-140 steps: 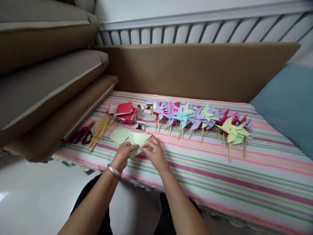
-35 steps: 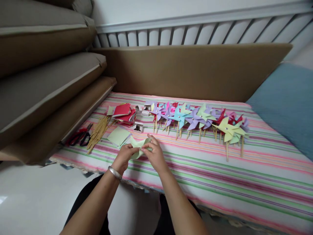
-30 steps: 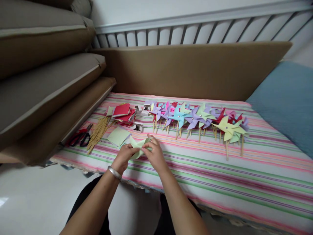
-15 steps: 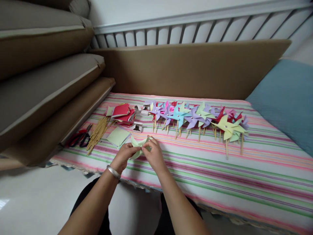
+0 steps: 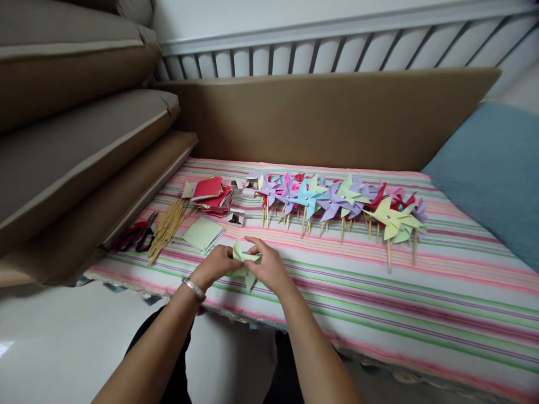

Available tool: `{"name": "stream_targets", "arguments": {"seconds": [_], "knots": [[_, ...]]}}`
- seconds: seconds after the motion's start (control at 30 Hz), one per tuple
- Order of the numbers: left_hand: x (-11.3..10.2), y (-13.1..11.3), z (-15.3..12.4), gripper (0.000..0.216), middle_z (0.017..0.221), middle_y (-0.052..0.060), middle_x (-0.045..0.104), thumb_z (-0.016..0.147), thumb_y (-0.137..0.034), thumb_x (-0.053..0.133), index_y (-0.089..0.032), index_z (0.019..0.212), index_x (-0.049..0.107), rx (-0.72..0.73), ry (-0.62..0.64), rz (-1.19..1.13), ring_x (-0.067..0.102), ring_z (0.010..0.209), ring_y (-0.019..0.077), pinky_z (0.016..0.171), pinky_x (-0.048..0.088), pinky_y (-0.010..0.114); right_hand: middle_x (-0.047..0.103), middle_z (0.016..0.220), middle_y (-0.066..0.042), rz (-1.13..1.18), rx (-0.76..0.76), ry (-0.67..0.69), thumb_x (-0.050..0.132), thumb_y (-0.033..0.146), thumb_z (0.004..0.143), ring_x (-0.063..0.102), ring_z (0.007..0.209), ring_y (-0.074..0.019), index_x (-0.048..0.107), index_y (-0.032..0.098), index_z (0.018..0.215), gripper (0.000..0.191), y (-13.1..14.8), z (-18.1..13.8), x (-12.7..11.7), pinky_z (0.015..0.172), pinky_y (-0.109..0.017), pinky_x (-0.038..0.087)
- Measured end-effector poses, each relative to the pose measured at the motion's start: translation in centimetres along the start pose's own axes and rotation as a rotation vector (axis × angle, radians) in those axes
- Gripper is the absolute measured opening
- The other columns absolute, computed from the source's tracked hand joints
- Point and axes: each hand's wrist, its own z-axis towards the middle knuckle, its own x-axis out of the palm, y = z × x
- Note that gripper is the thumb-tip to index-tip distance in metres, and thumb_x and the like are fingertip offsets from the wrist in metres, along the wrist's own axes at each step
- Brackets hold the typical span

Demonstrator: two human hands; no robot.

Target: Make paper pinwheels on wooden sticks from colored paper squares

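Note:
Between my two hands is a pale green paper pinwheel (image 5: pixel 250 279), its blades bent in toward the middle and no stick visible on it. My left hand (image 5: pixel 217 265) pinches its left side, thumb near the centre. With thumb and fingers, my right hand (image 5: pixel 269 265) grips the right side. The fingers hide much of the pinwheel's centre. Just left of it lies a stack of light green paper squares (image 5: pixel 202 234). Beyond my hands stands a small open box (image 5: pixel 236 217) with dark little pieces inside.
Finished pinwheels on sticks (image 5: pixel 332 199) fill the back right of the striped cloth (image 5: pixel 379 314). To the left lie wooden sticks (image 5: pixel 167 229), scissors (image 5: pixel 144 235) and red paper squares (image 5: pixel 211 193). Stacked brown cushions (image 5: pixel 96 168) border the left side; a brown panel (image 5: pixel 320 120) stands behind.
The pale green pinwheel has turned in my hands, and one blade now points down toward me. My right hand has shifted slightly right and nearer.

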Motion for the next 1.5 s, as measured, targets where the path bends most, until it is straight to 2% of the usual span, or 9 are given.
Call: {"name": "stream_targets", "arguments": {"seconds": [0.23, 0.4, 0.53, 0.63, 0.73, 0.83, 1.0, 1.27, 1.5], "knots": [[-0.2, -0.8, 1.6, 0.007, 0.047, -0.006, 0.042, 0.056, -0.019, 0.055, -0.013, 0.053, 0.057, 0.11, 0.107, 0.188, 0.033, 0.046, 0.0074, 0.046, 0.021, 0.023, 0.062, 0.075, 0.002, 0.062, -0.004, 0.007, 0.054, 0.01, 0.066, 0.056, 0.067, -0.0142, 0.057, 0.023, 0.115, 0.051, -0.7, 0.1, 0.0, 0.063, -0.024, 0.043], [-0.2, -2.6, 2.6, 0.007, 0.053, -0.004, 0.05, 0.057, -0.019, 0.058, -0.013, 0.059, 0.06, 0.176, 0.157, 0.189, 0.041, 0.05, 0.0097, 0.048, 0.028, 0.023, 0.061, 0.069, 0.003, 0.337, 0.112, -0.058, 0.055, 0.013, 0.064, 0.056, 0.063, -0.0141, 0.058, 0.02, 0.109, 0.046, -1.1, 0.6, -0.4, 0.058, -0.023, 0.043], [-0.3, -3.7, 3.4, 0.049, 0.09, 0.006, 0.065, 0.058, -0.026, 0.072, -0.017, 0.105, 0.06, 0.249, 0.037, -0.165, 0.059, 0.082, 0.0188, 0.07, 0.043, 0.029, 0.067, 0.083, -0.001, 0.581, 0.263, -0.183, 0.057, 0.015, 0.06, 0.06, 0.063, -0.0154, 0.055, 0.02, 0.108, 0.048, -1.0, 1.1, -1.2, 0.053, -0.023, 0.044], [-0.2, -3.6, 4.1, 0.053, 0.105, 0.009, 0.064, 0.063, -0.031, 0.073, -0.02, 0.112, 0.057, 0.189, 0.066, -0.507, 0.06, 0.093, 0.0205, 0.082, 0.042, 0.033, 0.067, 0.08, -0.001, 0.717, 0.344, -0.347, 0.063, 0.017, 0.058, 0.062, 0.064, -0.0167, 0.054, 0.019, 0.108, 0.051, -1.0, 1.7, -1.8, 0.053, -0.024, 0.045], [0.4, -3.2, 4.9, 0.039, 0.096, 0.009, 0.067, 0.064, -0.031, 0.073, -0.016, 0.099, 0.064, 0.113, 0.199, -0.664, 0.061, 0.086, 0.0182, 0.083, 0.042, 0.032, 0.067, 0.077, -0.001, 0.751, 0.362, -0.491, 0.067, 0.021, 0.057, 0.063, 0.066, -0.0182, 0.055, 0.018, 0.109, 0.054, -0.7, 2.9, -2.2, 0.056, -0.026, 0.047], [0.8, -2.9, 5.7, 0.029, 0.088, 0.008, 0.069, 0.064, -0.027, 0.074, -0.013, 0.089, 0.068, 0.132, 0.268, -0.763, 0.061, 0.08, 0.0153, 0.08, 0.043, 0.027, 0.068, 0.08, -0.003, 0.723, 0.331, -0.514, 0.069, 0.022, 0.057, 0.064, 0.069, -0.0196, 0.055, 0.019, 0.111, 0.056, 0.1, 4.6, -2.1, 0.059, -0.028, 0.048], [0.3, -3.0, 6.5, 0.026, 0.08, 0.006, 0.072, 0.061, -0.025, 0.076, -0.013, 0.084, 0.071, 0.12, 0.153, -0.904, 0.062, 0.072, 0.0137, 0.072, 0.044, 0.024, 0.068, 0.081, -0.002, 0.615, 0.271, -0.503, 0.068, 0.022, 0.06, 0.064, 0.07, -0.0191, 0.054, 0.02, 0.113, 0.054, 1.2, 7.1, -0.3, 0.06, -0.027, 0.048], [-0.6, -2.1, 7.4, 0.027, 0.072, 0.006, 0.072, 0.057, -0.024, 0.077, -0.011, 0.081, 0.072, 0.047, 0.008, -0.982, 0.062, 0.063, 0.0131, 0.062, 0.045, 0.022, 0.068, 0.089, -0.004, 0.733, 0.318, -0.542, 0.073, 0.023, 0.059, 0.066, 0.077, -0.021, 0.052, 0.019, 0.112, 0.058, -0.1, 8.3, 2.9, 0.064, -0.03, 0.052], [-2.6, -2.2, 7.5, 0.029, 0.065, 0.006, 0.07, 0.053, -0.025, 0.078, -0.011, 0.078, 0.072, -0.016, -0.082, -0.886, 0.06, 0.055, 0.0133, 0.055, 0.043, 0.022, 0.068, 0.086, -0.004, 0.639, 0.262, -0.392, 0.067, 0.029, 0.071, 0.064, 0.08, -0.0196, 0.051, 0.02, 0.117, 0.05, -0.1, 8.4, 2.9, 0.073, -0.033, 0.051]]}}
